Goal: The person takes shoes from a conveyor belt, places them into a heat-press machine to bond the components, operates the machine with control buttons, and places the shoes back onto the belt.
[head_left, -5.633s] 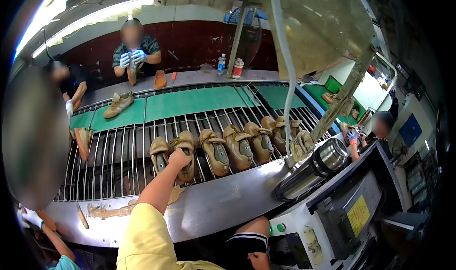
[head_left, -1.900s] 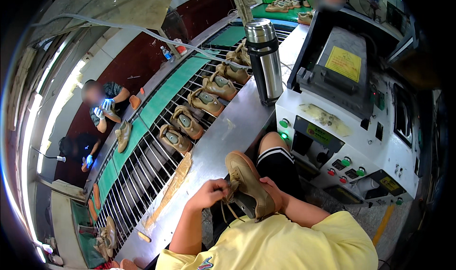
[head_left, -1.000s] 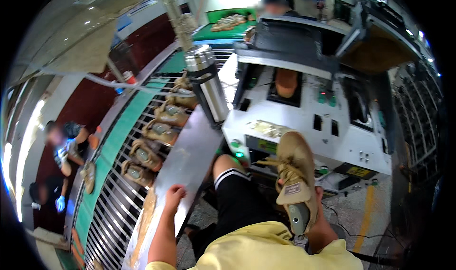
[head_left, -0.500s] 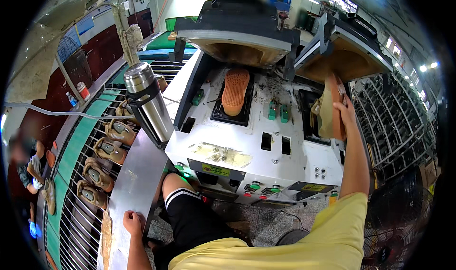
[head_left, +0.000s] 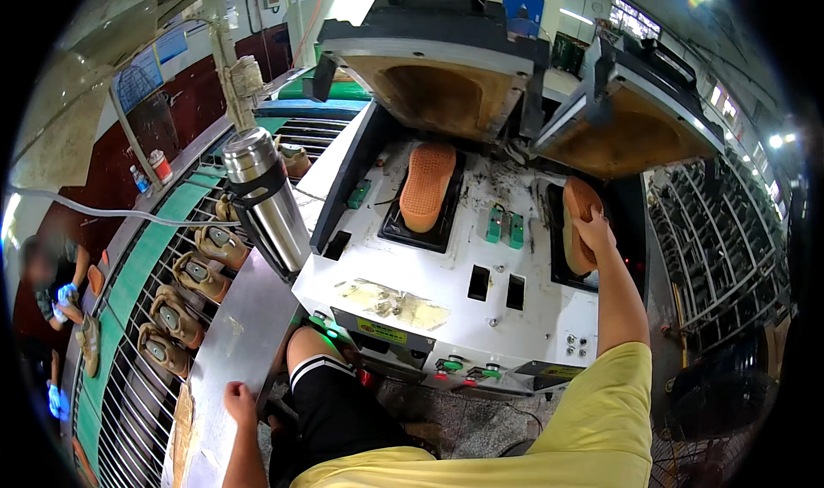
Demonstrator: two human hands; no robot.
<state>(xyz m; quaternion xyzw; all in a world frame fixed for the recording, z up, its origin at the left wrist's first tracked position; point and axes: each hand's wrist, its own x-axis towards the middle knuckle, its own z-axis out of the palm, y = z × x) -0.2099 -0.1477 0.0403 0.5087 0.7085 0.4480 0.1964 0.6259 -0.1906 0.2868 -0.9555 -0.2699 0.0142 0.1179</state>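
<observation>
My right hand (head_left: pixel 594 230) grips a shoe (head_left: pixel 578 209) at the right station of a white machine. The shoe lies upside down with its orange sole facing up, over a black recessed pad (head_left: pixel 558 269). Another shoe (head_left: pixel 428 183) rests sole up on the left black pad (head_left: pixel 392 224), untouched. Raised above the stations are two hinged lids, the left lid (head_left: pixel 429 89) and the right lid (head_left: pixel 639 127). Over the metal side table (head_left: pixel 227 351), my left hand (head_left: pixel 240 400) is curled closed, with nothing visible in it.
A steel thermos (head_left: pixel 273 209) stands at the machine's left corner. Beyond it, several tan shoes (head_left: pixel 202 275) sit on a roller conveyor (head_left: pixel 129 394). A co-worker in gloves (head_left: pixel 64 295) handles a shoe at the far left. Metal racks (head_left: pixel 721 239) stand on the right.
The shoe in my right hand has gone from standing on its side to lying sole up over the right pad. My left hand stays by the side table. The co-worker's hands have shifted.
</observation>
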